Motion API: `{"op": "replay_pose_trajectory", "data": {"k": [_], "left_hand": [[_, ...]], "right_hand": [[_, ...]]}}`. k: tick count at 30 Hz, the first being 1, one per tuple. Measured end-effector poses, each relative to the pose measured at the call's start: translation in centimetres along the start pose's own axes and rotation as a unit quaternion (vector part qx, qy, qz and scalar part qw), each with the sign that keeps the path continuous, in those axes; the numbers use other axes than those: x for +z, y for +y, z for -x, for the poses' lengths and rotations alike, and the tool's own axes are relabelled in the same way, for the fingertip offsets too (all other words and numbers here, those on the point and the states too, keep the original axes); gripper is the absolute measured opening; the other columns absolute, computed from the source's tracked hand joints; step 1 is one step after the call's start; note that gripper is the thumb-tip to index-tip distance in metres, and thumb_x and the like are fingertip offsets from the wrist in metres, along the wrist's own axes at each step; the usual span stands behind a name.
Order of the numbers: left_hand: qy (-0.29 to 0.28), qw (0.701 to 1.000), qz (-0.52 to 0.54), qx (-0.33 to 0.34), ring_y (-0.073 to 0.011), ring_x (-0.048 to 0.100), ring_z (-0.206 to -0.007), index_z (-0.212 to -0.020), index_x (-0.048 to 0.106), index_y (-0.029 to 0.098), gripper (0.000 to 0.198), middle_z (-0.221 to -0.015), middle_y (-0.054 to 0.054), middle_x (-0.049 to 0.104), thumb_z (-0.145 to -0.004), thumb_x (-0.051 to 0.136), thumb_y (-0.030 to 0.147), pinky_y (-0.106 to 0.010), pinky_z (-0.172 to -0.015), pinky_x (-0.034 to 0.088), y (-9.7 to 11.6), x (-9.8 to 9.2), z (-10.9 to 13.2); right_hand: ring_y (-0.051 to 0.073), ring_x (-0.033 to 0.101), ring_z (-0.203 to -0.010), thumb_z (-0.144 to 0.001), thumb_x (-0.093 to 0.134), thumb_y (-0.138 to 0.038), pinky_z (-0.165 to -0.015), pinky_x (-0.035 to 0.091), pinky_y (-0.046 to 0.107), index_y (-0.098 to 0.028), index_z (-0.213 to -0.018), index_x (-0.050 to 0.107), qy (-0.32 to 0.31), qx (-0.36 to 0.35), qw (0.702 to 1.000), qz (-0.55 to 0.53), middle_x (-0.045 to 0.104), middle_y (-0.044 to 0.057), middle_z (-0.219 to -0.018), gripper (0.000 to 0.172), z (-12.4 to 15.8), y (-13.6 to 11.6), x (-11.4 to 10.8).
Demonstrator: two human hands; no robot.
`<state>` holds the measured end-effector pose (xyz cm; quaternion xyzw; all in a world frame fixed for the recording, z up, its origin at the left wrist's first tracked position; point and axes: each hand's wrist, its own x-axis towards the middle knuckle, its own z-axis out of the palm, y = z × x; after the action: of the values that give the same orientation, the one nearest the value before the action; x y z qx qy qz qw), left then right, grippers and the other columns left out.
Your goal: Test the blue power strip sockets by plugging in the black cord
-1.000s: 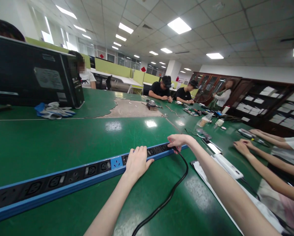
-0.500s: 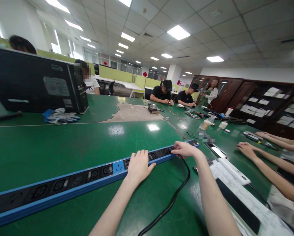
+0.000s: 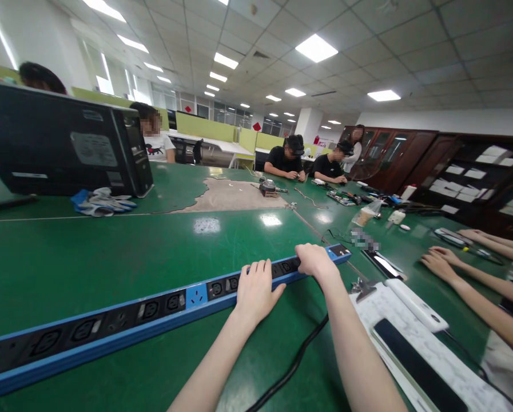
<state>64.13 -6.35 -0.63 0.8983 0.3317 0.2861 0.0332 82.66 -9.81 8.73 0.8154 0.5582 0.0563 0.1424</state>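
power strip [image 3: 110, 321] on green table [image 3: 110, 257]: left hand [image 3: 256, 286] flat, open on its sockets, right hand [image 3: 314, 260] curled near far end, can't tell if gripping.

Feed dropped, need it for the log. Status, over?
Left hand flat on the blue power strip. Right hand curled over it near its right end. Black cable trails between the arms; clipboard beside right arm, off the strip.
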Motion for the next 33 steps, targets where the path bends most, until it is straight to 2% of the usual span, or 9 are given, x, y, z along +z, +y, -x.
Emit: {"op": "replay_pose_trajectory", "data": {"k": [2, 6, 13, 19, 25, 31, 33], "left_hand": [[0.003, 1.000, -0.009, -0.009, -0.0317, 0.053, -0.112, -0.134, 0.051, 0.016, 0.060, -0.121, -0.015, 0.061, -0.088, 0.063, 0.052, -0.045, -0.097, 0.038, 0.6, 0.6, -0.4], [0.012, 1.000, -0.017, -0.014, -0.0306, 0.053, -0.107, -0.126, 0.056, 0.019, 0.053, -0.114, -0.012, 0.062, -0.086, 0.066, 0.052, -0.043, -0.092, 0.040, 0.6, 1.0, -0.6], [0.016, 1.000, -0.018, -0.001, -0.0302, 0.053, -0.105, -0.126, 0.055, 0.019, 0.053, -0.113, -0.012, 0.062, -0.086, 0.068, 0.052, -0.043, -0.091, 0.040, 0.4, 0.9, -0.5], [0.007, 1.000, -0.016, -0.002, -0.0305, 0.052, -0.108, -0.125, 0.056, 0.020, 0.052, -0.115, -0.012, 0.062, -0.087, 0.066, 0.053, -0.043, -0.092, 0.039, 0.3, 1.1, -0.5], [0.009, 1.000, -0.015, -0.005, -0.0303, 0.053, -0.107, -0.126, 0.055, 0.019, 0.054, -0.112, -0.012, 0.063, -0.086, 0.068, 0.053, -0.043, -0.092, 0.039, 0.2, 1.2, -0.6], [0.015, 1.000, -0.015, 0.001, -0.0300, 0.053, -0.107, -0.125, 0.055, 0.018, 0.054, -0.113, -0.012, 0.063, -0.086, 0.068, 0.053, -0.043, -0.092, 0.039, 0.1, 1.1, -0.6], [0.013, 1.000, -0.012, 0.002, -0.0302, 0.053, -0.108, -0.126, 0.055, 0.019, 0.053, -0.113, -0.012, 0.063, -0.087, 0.067, 0.053, -0.043, -0.092, 0.039, 0.2, 1.1, -0.6]], "right_hand": [[0.030, 0.072, -0.097, -0.082, 0.064, -0.009, -0.082, 0.053, 0.034, -0.012, -0.099, 0.074, 0.027, 0.019, 0.999, 0.021, 0.074, 0.020, -0.101, 0.020, 0.0, -1.5, 0.1], [0.030, 0.073, -0.096, -0.086, 0.053, -0.003, -0.083, 0.054, 0.036, -0.009, -0.097, 0.075, 0.051, 0.030, 0.998, 0.023, 0.074, 0.022, -0.100, 0.025, 0.2, -2.3, 0.4], [0.028, 0.072, -0.096, -0.076, 0.065, -0.009, -0.081, 0.053, 0.031, -0.012, -0.102, 0.075, -0.022, -0.032, 0.999, -0.032, 0.075, 0.018, -0.101, 0.028, -0.6, 0.9, 1.2], [0.020, 0.071, -0.066, -0.082, 0.062, -0.022, -0.064, 0.050, 0.025, -0.015, -0.095, 0.074, -0.109, -0.088, 0.980, -0.141, 0.075, 0.010, -0.078, 0.019, -1.1, 3.2, 1.6], [0.015, 0.065, -0.048, -0.088, 0.058, -0.029, -0.049, 0.046, 0.022, -0.013, -0.104, 0.069, -0.137, -0.088, 0.957, -0.238, 0.074, 0.008, -0.078, 0.024, -1.1, 4.0, 2.7], [0.015, 0.064, -0.050, -0.095, 0.051, -0.040, -0.047, 0.046, 0.022, -0.014, -0.119, 0.066, -0.142, -0.164, 0.920, -0.327, 0.069, 0.003, -0.069, 0.038, -1.1, 5.2, 3.2], [0.014, 0.062, -0.048, -0.096, 0.050, -0.041, -0.046, 0.045, 0.021, -0.014, -0.122, 0.065, -0.134, -0.167, 0.918, -0.334, 0.068, 0.002, -0.068, 0.040, -1.0, 5.3, 3.2]]}}
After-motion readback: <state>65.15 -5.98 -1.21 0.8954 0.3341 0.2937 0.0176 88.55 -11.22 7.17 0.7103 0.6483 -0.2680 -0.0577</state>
